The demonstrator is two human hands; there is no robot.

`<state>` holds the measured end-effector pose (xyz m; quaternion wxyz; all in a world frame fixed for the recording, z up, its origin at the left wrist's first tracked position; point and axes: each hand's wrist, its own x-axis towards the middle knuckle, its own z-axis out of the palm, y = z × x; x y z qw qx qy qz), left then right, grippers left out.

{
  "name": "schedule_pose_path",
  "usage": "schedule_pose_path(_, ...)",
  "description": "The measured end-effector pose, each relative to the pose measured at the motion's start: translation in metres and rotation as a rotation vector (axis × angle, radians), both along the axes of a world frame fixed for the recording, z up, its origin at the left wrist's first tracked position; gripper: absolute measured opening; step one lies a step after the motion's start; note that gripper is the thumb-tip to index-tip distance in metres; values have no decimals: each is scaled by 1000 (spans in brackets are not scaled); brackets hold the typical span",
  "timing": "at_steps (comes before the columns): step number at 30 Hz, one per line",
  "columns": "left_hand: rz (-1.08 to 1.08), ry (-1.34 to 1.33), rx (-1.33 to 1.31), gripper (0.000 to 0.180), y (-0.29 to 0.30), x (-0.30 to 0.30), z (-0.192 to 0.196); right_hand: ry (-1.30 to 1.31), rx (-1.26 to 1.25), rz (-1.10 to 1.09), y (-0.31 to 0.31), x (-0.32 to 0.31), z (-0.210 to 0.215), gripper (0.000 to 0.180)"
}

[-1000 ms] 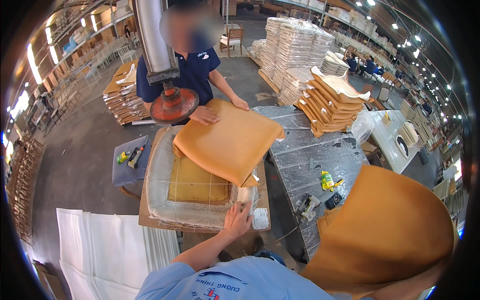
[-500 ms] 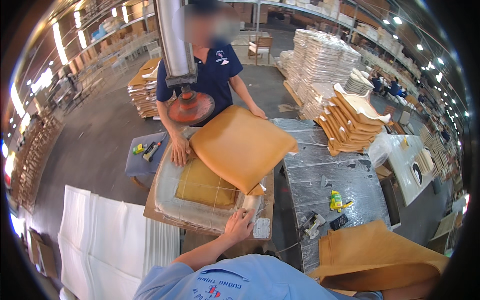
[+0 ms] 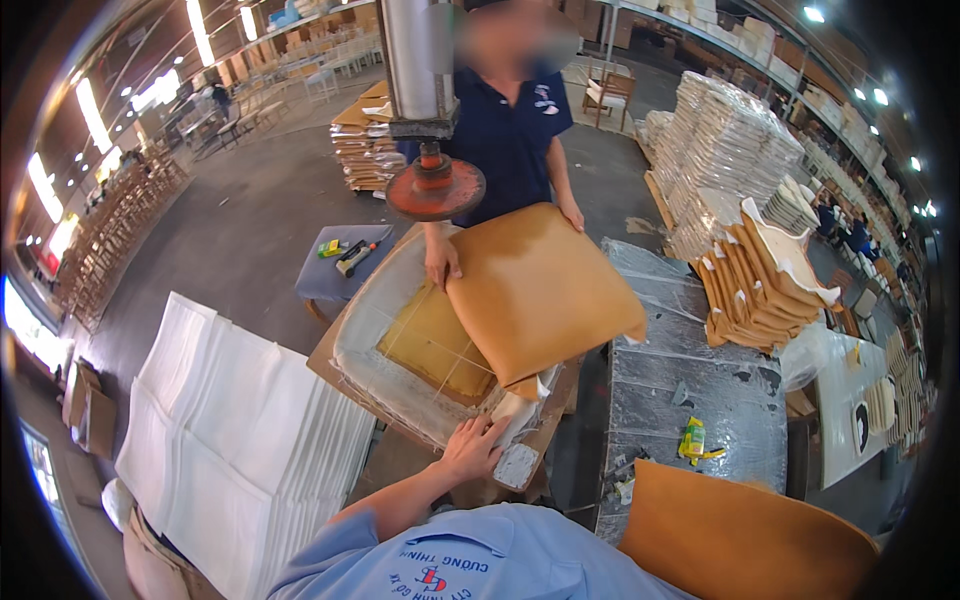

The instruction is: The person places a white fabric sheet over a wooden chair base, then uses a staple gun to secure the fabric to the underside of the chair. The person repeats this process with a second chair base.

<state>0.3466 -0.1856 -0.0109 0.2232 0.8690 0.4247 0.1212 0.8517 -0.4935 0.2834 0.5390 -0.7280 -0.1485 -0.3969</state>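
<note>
Overhead, a grey press column ends in a round orange-red pad that hangs above the far edge of the work, upper middle of the frame, likely poised so the stack beneath can be squeezed.

Centre frame: a wooden board carries a seat form wrapped in clear plastic film, with a mustard foam square bedded in it. Over that lies the tan seat cover, tipped, its far side lifted and its near corner pointing down toward the wearer. Its long axis runs from lower left to upper right of the picture. It seems to be held half raised so the foam below stays reachable.

Lower left: a stack of white sheets, fanned, close to hand.

Lower right: another tan cushion at the wearer's right side; the right hand is hidden, grip unknown.

Co-worker in a dark blue shirt opposite, one hand flat on the cover's left edge, the other on its far corner, steadying it.

Left hand: fingers spread, pressing the film and white padding at the board's near edge, apparently to pin the wrap.
</note>
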Motion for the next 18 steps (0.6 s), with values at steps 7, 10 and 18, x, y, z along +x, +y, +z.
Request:
schedule_pose_path(7, 114, 55, 15, 68, -21, -24, 4, 13, 7, 63, 27, 12, -8, 28)
schedule_pose_path(10, 149, 47, 73, 68, -26, -41, 5, 17, 10, 75, 34, 10, -10, 27)
schedule_pose_path(18, 234, 1, 118, 68, -19, -101, -2, -14, 37, 54, 38, -17, -6, 25)
